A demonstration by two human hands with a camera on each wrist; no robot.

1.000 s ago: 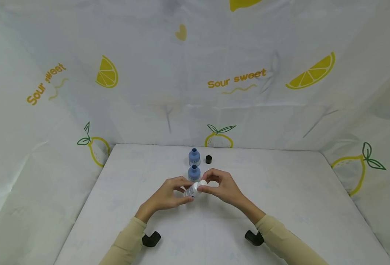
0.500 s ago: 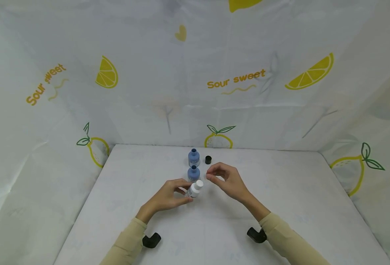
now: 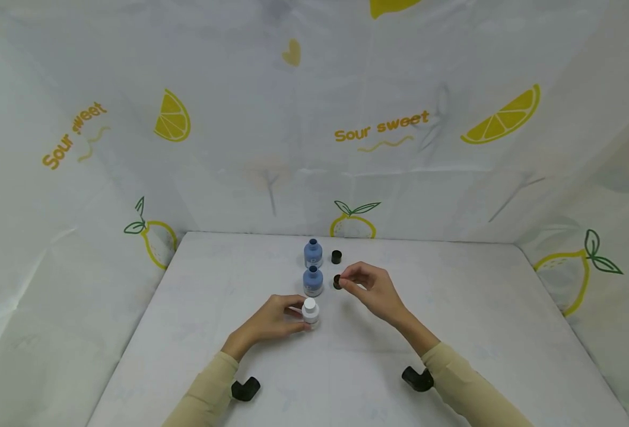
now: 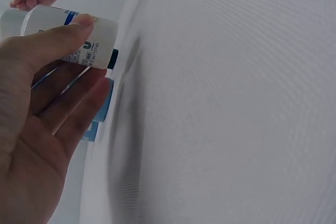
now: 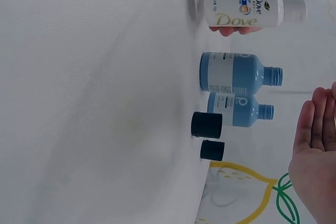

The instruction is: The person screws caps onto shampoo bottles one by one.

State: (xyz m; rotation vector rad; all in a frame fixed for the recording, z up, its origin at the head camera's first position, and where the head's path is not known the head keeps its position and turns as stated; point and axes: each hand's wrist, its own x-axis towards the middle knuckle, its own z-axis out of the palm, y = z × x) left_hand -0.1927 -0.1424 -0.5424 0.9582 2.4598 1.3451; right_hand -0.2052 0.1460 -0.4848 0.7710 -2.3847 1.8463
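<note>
My left hand (image 3: 278, 318) grips a white Dove bottle (image 3: 310, 315) between thumb and fingers. It stands upright with its white cap (image 3: 310, 305) on; whether its base touches the table cannot be told. Just beyond are two uncapped blue bottles, a nearer one (image 3: 313, 283) and a farther one (image 3: 313, 255). My right hand (image 3: 374, 292) hovers to their right, holding nothing, its fingers loosely bent. In the right wrist view it is apart from the nearer black cap (image 5: 206, 125) and the farther black cap (image 5: 212, 150), both on the table.
The white table (image 3: 453, 320) ends at a hanging sheet with printed lemons (image 3: 353, 225) behind it. Dark elbow-shaped pieces, one by the left sleeve (image 3: 246, 389) and one by the right sleeve (image 3: 417, 379), show near the forearms.
My right hand has left the white bottle's cap and moved right, bringing the nearer black cap into sight. The white bottle, tilted before, has come upright and slightly nearer in my left hand.
</note>
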